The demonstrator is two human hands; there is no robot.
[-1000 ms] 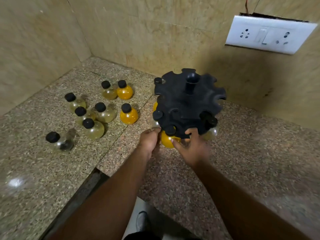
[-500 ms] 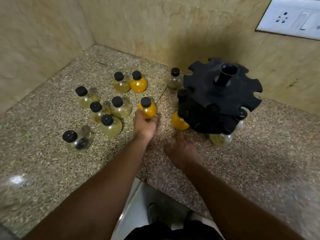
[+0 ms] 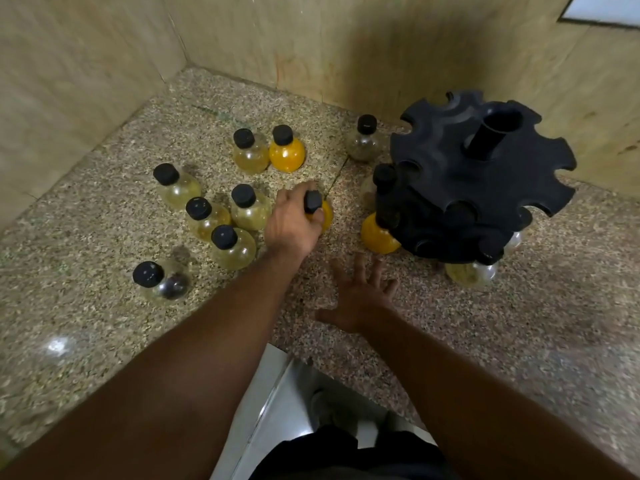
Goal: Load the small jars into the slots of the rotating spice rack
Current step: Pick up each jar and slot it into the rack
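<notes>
The black rotating spice rack stands at the right on the granite counter, with an orange jar and a pale jar hanging in its lower slots. My left hand grips an orange jar with a black cap just left of the rack. My right hand lies on the counter in front of the rack, fingers spread, holding nothing. Several round black-capped jars stand loose at the left, among them an orange one and a dark one.
One clear jar stands behind the rack near the back wall. Tiled walls close the corner at the left and back. The counter's front edge drops to the floor between my arms. A white switch plate is at the top right.
My left hand left the rack, reached left and closed round the loose orange jar. My right hand let go of the rack and dropped flat onto the counter. The view shifted.
</notes>
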